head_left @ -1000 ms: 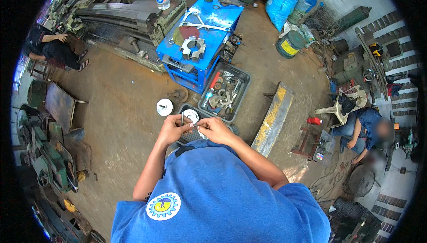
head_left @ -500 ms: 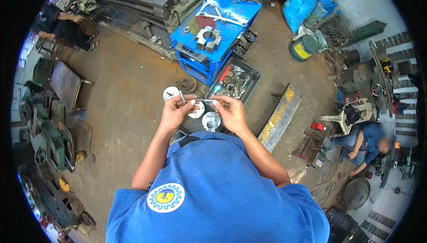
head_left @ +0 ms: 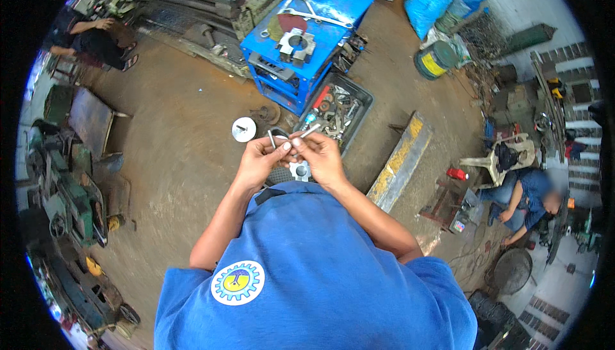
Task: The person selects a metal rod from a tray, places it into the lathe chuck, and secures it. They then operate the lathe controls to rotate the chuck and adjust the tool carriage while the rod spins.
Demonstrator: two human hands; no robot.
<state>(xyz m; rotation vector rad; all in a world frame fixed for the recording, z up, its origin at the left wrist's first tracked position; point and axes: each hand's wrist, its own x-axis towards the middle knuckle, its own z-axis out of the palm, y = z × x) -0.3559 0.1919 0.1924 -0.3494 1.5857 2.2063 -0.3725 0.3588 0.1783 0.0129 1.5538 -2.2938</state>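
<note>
Standing at the far left edge, green machines [head_left: 64,196] line the floor [head_left: 179,158], with bare dirt open between them and the hands. A round white disc [head_left: 243,129] lies on that open floor, just left of the hands. The left hand [head_left: 259,158] is closed around a short metal rod [head_left: 271,138], fingers curled. The right hand [head_left: 320,154] pinches a second metal pin [head_left: 310,131] between fingertips, touching the left hand. Beyond them sits a grey tray of parts [head_left: 339,109], against a blue cart [head_left: 307,36]. A yellow-striped beam [head_left: 400,158] lies right, with clear floor beside it.
</note>
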